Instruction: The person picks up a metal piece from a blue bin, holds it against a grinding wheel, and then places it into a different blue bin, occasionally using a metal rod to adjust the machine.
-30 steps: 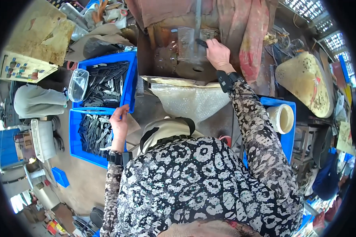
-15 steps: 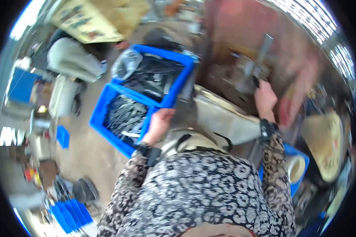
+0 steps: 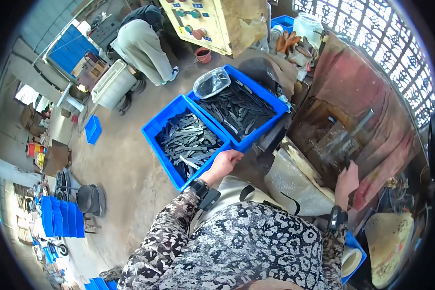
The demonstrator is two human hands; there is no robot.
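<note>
- Left hand [image 3: 223, 164]: fingers curled, just beside the near bin's corner. Can't tell if it grips anything.
- Right hand [image 3: 347, 180]: pinching a dark piece [image 3: 347, 162] over the trough edge. Only a stub shows past the fingertips; rest hidden by the hand.
- Handling guess: piece is light and stiff, probably metal. Likely slick if wet, unlikely to break. Hold one end flat between thumb and fingers; mind possible sharp edges.
- Near blue bin [image 3: 161, 154]: heaped with loose dark strips [image 3: 191, 137], thin and flat. Light singly, heavy by the binful. They overlap, so lift by a free end.
- Brown trough [image 3: 302, 128]: looks wet inside; metal pipe [image 3: 364, 122] slants in above the right hand.
- Far blue bin [image 3: 263, 129]: more strips, clear tub [image 3: 211, 83] at its left corner.
- Co-worker [image 3: 142, 46] bent over, well apart.
</note>
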